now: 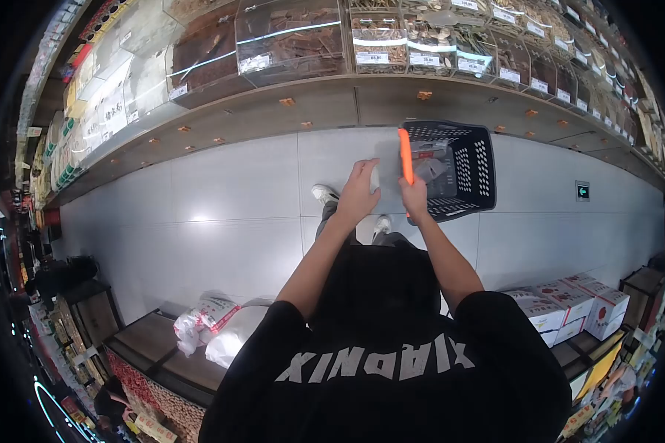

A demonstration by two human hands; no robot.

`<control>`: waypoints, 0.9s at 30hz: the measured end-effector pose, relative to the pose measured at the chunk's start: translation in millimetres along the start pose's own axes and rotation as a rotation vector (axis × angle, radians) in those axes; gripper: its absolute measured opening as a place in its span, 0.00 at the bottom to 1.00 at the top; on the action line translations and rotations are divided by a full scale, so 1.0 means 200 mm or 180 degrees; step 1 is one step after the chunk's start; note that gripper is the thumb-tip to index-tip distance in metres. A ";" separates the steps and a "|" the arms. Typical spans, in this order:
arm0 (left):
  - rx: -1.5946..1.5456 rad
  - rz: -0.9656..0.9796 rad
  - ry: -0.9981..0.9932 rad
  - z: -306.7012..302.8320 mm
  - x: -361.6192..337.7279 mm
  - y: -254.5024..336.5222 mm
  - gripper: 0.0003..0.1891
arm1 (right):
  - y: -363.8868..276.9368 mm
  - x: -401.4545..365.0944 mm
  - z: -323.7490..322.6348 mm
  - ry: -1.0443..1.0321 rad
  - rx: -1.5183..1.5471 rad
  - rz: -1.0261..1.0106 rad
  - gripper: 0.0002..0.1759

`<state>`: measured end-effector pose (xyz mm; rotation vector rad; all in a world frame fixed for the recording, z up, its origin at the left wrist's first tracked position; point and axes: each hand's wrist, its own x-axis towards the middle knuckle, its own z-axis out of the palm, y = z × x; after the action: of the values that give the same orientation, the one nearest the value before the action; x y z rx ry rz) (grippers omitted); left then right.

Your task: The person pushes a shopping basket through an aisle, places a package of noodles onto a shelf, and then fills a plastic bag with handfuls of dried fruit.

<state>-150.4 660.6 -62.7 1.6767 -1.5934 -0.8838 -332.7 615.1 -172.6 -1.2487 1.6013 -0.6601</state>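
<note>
My right hand (415, 198) grips the orange handle (406, 156) of a dark grey shopping basket (474, 164) with perforated sides. The basket hangs in front of me on the right, over the floor. In it lies something in clear plastic wrapping (430, 168) with a reddish label; its kind I cannot make out. My left hand (357, 193) is held out to the left of the handle, touching nothing. Its fingers are stretched forward with the thumb apart, and no object shows in it.
Ahead runs a long counter of clear bins (292, 40) with dried goods and price tags (372, 57). White plastic bags (225, 328) rest on a low ledge behind me at left. Cartons (565, 301) are stacked at right. A green arrow sign (583, 191) is on the tiled floor.
</note>
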 end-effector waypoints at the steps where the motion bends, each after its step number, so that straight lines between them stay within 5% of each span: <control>1: 0.0186 0.0277 0.0095 0.03 0.00 0.03 0.36 | 0.00 -0.06 -0.03 -0.0014 -0.0026 -0.0034 0.18; 8: 0.1598 0.0683 -0.0180 0.06 -0.14 -0.11 0.33 | 0.06 -0.45 0.00 -0.1438 -0.0869 -0.0430 0.21; 10: 0.2341 0.0464 -0.1135 0.04 -0.28 -0.24 0.21 | 0.08 -0.53 0.05 -0.2058 -0.1252 -0.0721 0.23; 13: 0.1811 -0.0185 -0.1385 0.11 -0.62 -0.43 0.09 | 0.18 -0.68 0.03 -0.2926 -0.1650 -0.0674 0.23; 15: 0.1681 -0.0252 -0.1380 0.17 -0.78 -0.42 0.09 | 0.20 -0.74 -0.02 -0.3089 -0.1549 -0.0441 0.24; 17: 0.1869 -0.0344 -0.1177 0.16 -0.86 -0.31 0.10 | 0.21 -0.75 -0.04 -0.3176 -0.1925 -0.0966 0.18; 27: 0.1592 -0.0366 -0.1282 0.24 -1.07 -0.24 0.07 | -0.01 -0.77 -0.20 -0.3493 -0.2870 -0.1575 0.18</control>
<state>-169.5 876.5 -122.0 2.0385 -2.1422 -0.9823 -366.6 753.2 -101.5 -2.1521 0.5927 0.5495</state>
